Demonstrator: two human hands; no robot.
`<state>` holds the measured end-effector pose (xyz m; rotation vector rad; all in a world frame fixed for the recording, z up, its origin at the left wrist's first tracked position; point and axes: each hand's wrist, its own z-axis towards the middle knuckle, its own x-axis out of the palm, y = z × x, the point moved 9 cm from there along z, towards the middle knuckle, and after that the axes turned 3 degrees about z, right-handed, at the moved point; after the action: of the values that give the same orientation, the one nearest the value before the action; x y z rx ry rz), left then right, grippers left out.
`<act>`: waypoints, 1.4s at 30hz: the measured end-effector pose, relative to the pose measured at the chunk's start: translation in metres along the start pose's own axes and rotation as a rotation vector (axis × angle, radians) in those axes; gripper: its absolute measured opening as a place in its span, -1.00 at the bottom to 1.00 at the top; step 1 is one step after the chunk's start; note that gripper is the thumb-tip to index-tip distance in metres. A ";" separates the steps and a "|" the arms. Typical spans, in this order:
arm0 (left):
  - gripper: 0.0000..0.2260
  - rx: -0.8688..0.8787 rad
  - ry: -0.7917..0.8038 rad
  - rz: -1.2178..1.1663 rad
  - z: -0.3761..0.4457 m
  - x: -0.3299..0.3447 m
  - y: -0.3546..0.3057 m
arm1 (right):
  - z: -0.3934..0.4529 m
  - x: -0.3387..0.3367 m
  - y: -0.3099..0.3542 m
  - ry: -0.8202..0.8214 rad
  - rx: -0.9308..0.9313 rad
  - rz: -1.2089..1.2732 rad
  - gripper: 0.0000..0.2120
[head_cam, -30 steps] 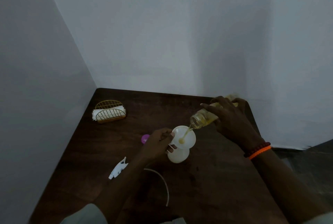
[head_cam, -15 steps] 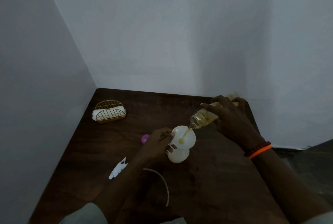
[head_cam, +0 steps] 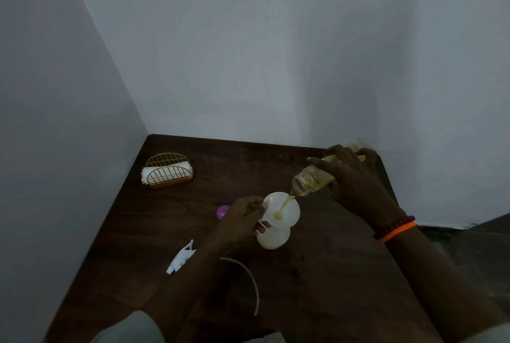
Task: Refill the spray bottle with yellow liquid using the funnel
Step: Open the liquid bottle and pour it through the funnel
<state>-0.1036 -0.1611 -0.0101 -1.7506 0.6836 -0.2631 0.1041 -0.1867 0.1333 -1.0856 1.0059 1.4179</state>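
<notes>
Items on dark wooden table (head_cam: pixel 317 273), placed relative to the funnel, left to right: gold wire napkin holder (head_cam: pixel 169 171), far left and behind; white spray head (head_cam: pixel 180 257) with its curved tube (head_cam: pixel 248 276), off the bottle, left and nearer the viewer; purple cap (head_cam: pixel 222 212), just left; left hand (head_cam: pixel 242 220), closed around the funnel's edge and the neck below it, steadying both; white funnel (head_cam: pixel 281 211), seated in the mouth of the white spray bottle (head_cam: pixel 273 238), which stands upright directly beneath; thin stream of yellow liquid (head_cam: pixel 285 202) running into the funnel; clear jar (head_cam: pixel 306 182), tilted mouth-down just right, gripped by right hand (head_cam: pixel 356 180). Status: pouring under way; fill level not visible; spray head to be refitted
</notes>
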 end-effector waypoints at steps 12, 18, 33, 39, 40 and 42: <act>-0.80 -0.001 0.013 0.000 0.001 0.000 0.001 | 0.001 -0.001 0.000 0.009 0.005 -0.018 -0.37; -0.80 -0.006 0.011 -0.006 0.001 0.000 0.003 | 0.002 -0.001 0.000 0.004 0.002 -0.019 -0.37; -0.79 -0.019 0.007 -0.022 -0.002 -0.001 0.002 | 0.004 0.001 0.001 -0.006 -0.012 -0.010 -0.40; -0.80 -0.008 0.016 0.000 0.000 0.000 0.003 | 0.006 0.000 -0.001 -0.002 -0.008 -0.026 -0.41; -0.81 -0.008 0.018 0.000 0.001 0.000 0.003 | 0.006 0.000 -0.001 0.001 -0.005 -0.027 -0.42; -0.82 -0.012 0.022 -0.005 0.001 0.000 0.003 | 0.006 0.000 -0.001 0.002 -0.002 -0.030 -0.42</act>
<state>-0.1039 -0.1610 -0.0131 -1.7632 0.6976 -0.2823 0.1050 -0.1809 0.1348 -1.0996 0.9852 1.3941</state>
